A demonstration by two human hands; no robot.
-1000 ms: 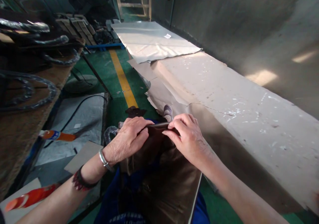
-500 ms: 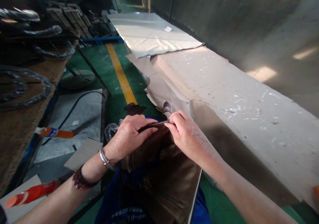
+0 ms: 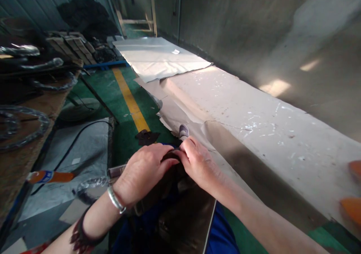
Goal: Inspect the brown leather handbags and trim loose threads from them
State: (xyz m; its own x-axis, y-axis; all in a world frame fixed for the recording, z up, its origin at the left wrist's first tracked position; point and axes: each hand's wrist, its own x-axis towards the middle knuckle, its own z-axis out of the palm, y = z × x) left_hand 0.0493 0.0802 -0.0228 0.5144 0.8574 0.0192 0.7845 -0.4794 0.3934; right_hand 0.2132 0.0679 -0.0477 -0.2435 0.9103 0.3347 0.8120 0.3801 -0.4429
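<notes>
Just above my lap, my left hand [image 3: 145, 167] and my right hand [image 3: 199, 163] meet almost tip to tip. Both pinch a thin dark strip [image 3: 176, 149] between thumb and fingers; most of it is covered, and its exact kind cannot be made out. A brown, leather-like piece with a pale edge [image 3: 186, 218] lies across my blue-clothed legs under the hands. Beside my left wrist are a clear-plastic-wrapped tube [image 3: 91, 186] and the end of a flat bar [image 3: 116, 170].
A long paper-covered surface [image 3: 254, 111] runs along the wall at right, with a pale sheet [image 3: 163, 60] at its far end. On the left stand a wooden bench [image 3: 31, 133] with wrapped coils and a lower shelf [image 3: 93, 145]. An orange-filled bottle [image 3: 52, 177] lies at left.
My hands have come closer together, so less of the dark strip shows between them. The view has tilted upward, and orange objects now show at the right edge.
</notes>
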